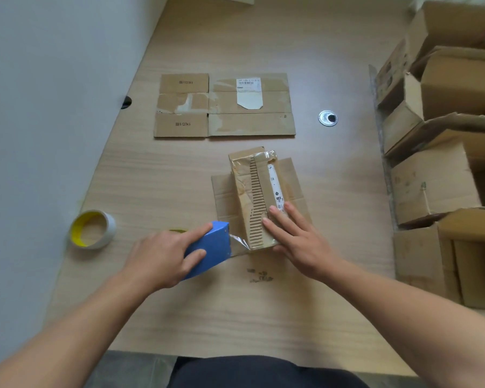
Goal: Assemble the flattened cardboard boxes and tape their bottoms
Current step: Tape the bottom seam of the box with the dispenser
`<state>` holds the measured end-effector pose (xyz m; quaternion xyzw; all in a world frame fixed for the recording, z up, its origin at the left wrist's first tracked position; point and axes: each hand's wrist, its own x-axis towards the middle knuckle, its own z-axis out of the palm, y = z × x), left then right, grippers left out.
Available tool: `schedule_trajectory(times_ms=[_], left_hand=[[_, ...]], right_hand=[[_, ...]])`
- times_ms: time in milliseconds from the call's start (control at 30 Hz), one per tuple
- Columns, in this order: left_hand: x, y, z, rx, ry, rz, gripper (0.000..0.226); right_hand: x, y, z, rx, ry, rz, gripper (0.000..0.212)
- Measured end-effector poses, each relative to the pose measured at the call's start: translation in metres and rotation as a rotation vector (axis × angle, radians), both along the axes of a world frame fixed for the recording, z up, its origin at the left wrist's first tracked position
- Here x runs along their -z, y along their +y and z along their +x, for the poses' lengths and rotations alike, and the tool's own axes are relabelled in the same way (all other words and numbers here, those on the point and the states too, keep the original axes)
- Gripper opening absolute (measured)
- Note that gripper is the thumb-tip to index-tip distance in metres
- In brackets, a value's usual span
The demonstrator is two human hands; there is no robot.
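The left grip (163, 259) was clamped round a blue, wedge-shaped tape dispenser (210, 247), forefinger laid along its top edge. A glossy, crinkled strip of clear tape (240, 242) ran from the dispenser's mouth to the near end of the cardboard box (249, 191). The box stood near the middle of the pale wood-grain counter (235, 309), narrow and upright, its loose flaps splayed flat beneath it. Down its top face ran a torn band of bare corrugated ribs, with a white printed label beside it and shiny tape wrinkled over the far end. The right grip (297, 242) lay flat on the near end of that face, fingers straight and spread, pressing down.

Farther back lay a flattened box (224, 105), creased into panels, scarred by old tape. A tape roll (110, 228) with a yellow core sat at the left. At the right stood stacked brown assembled boxes (445, 163), some open; their contents could not be told.
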<state>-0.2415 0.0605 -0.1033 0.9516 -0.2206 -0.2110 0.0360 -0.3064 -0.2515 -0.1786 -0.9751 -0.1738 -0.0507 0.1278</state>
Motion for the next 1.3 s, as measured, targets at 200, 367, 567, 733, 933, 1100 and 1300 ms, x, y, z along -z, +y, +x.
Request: schedule_trajectory(times_ms=[200, 367, 567, 733, 933, 1100, 1300], left_hand=[[0.012, -0.039, 0.001, 0.002, -0.120, 0.061, 0.056], [0.018, -0.054, -0.003, -0.013, -0.180, 0.053, 0.056], [0.019, -0.079, 0.005, -0.076, -0.197, 0.107, 0.050], [0.017, -0.061, 0.005, -0.115, -0.170, 0.082, 0.052], [0.037, -0.020, -0.009, -0.342, -0.118, -0.052, 0.061], [0.054, -0.008, -0.023, -0.356, -0.077, -0.072, 0.078], [0.033, -0.015, -0.028, -0.432, -0.197, -0.168, 0.070]], right_hand=[[-0.004, 0.005, -0.001, 0.027, 0.113, 0.039, 0.066], [0.003, 0.010, -0.004, 0.115, 0.255, 0.089, 0.066], [-0.001, 0.026, -0.009, 0.188, 0.380, 0.134, 0.064], [-0.010, 0.031, -0.006, 0.287, 0.390, 0.328, 0.052], [-0.026, 0.032, -0.008, 0.488, 0.326, 0.536, 0.081], [-0.023, 0.043, -0.017, 0.735, 0.481, 0.944, 0.091], [-0.022, 0.044, -0.021, 0.876, 0.562, 1.147, 0.074]])
